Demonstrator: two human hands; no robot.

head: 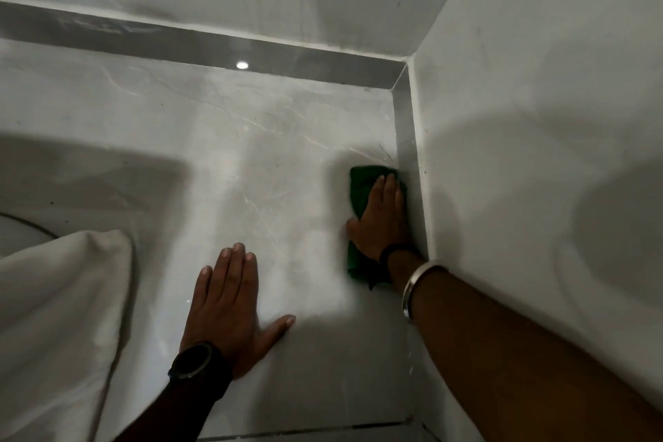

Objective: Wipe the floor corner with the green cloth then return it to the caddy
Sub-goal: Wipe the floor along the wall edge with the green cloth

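Note:
The green cloth (pixel 360 187) lies flat on the pale marble floor (pixel 251 161), pressed against the grey skirting of the right wall. My right hand (pixel 382 217) rests palm down on top of it, fingers pointing toward the floor corner (pixel 398 81) farther up. Part of the cloth sticks out behind my wrist. My left hand (pixel 229 301) is spread flat on the bare floor to the left, holding nothing. The caddy is not in view.
A white wall (pixel 538 118) rises on the right and another at the back, each with a grey skirting strip (pixel 215 43). A white fabric bundle (pixel 61 316) lies on the floor at the lower left.

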